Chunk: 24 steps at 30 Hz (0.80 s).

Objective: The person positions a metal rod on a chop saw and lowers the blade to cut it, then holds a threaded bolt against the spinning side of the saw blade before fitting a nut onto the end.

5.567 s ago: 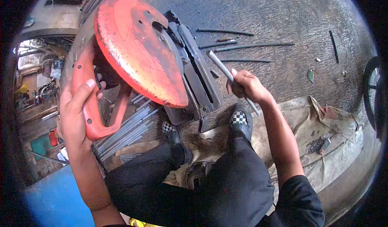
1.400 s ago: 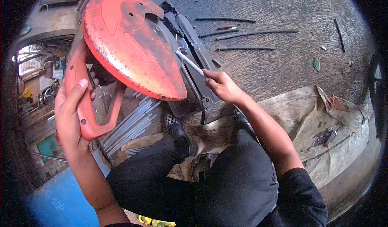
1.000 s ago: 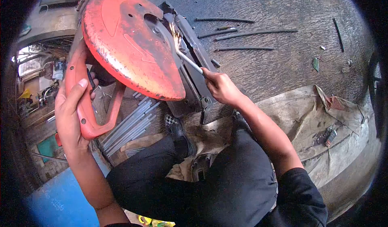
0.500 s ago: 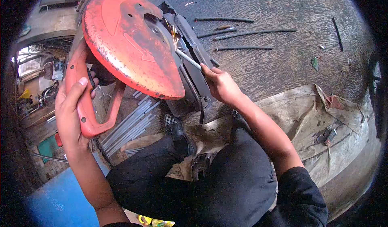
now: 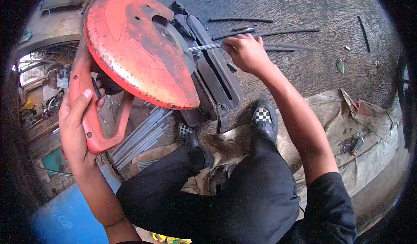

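Observation:
My left hand is wrapped around the red loop handle of a cut-off saw, thumb along its top and fingertips by a black trigger. The saw's scuffed red guard hides most of the cutting disc. In my right hand is a thin grey metal rod, its ribbed-looking end close beside the disc. Past my knuckles, the rod's far part stretches right, blurred. Below it lies the saw's dark metal base with a clamp screw.
Several dark rods lie on the wet, rough floor beyond the saw. A bundle of grey rods rests left of my shoes. Dirty cloth sheeting spreads at right, and a blue panel stands at lower left.
The sparks at the disc have gone. My right hand has moved up and right with the rod, which now lies nearly level. The red guard has shifted slightly left.

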{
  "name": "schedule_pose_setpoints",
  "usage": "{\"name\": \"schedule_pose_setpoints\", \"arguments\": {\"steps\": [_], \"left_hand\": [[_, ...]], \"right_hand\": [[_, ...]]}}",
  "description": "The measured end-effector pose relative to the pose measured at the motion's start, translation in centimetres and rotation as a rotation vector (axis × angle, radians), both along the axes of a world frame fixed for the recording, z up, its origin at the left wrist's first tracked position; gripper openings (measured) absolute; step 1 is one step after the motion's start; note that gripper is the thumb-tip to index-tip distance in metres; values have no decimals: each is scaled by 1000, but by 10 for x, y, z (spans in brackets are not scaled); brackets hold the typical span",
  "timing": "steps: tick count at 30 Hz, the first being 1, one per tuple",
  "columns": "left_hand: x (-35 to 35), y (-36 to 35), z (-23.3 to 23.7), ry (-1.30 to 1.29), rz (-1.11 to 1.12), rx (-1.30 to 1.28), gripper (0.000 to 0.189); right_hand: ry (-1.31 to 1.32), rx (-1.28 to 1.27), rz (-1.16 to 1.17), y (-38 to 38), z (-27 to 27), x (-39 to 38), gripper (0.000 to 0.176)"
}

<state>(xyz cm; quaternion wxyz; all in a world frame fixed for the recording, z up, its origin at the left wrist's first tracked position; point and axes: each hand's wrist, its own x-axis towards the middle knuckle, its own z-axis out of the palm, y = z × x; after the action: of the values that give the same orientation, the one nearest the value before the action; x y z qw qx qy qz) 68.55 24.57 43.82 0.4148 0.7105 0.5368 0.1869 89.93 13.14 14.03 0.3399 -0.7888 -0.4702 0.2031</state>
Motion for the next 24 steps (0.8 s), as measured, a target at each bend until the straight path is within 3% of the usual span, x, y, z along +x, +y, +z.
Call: {"name": "schedule_pose_setpoints", "arguments": {"steps": [6,24], "left_hand": [[0,0,0,16,-3,7,41],[-4,3,1,17,9,-1,42]], "right_hand": [[-283,102,50,9,-4,5,20],[-395,169,90,9,10,12,19]]}}
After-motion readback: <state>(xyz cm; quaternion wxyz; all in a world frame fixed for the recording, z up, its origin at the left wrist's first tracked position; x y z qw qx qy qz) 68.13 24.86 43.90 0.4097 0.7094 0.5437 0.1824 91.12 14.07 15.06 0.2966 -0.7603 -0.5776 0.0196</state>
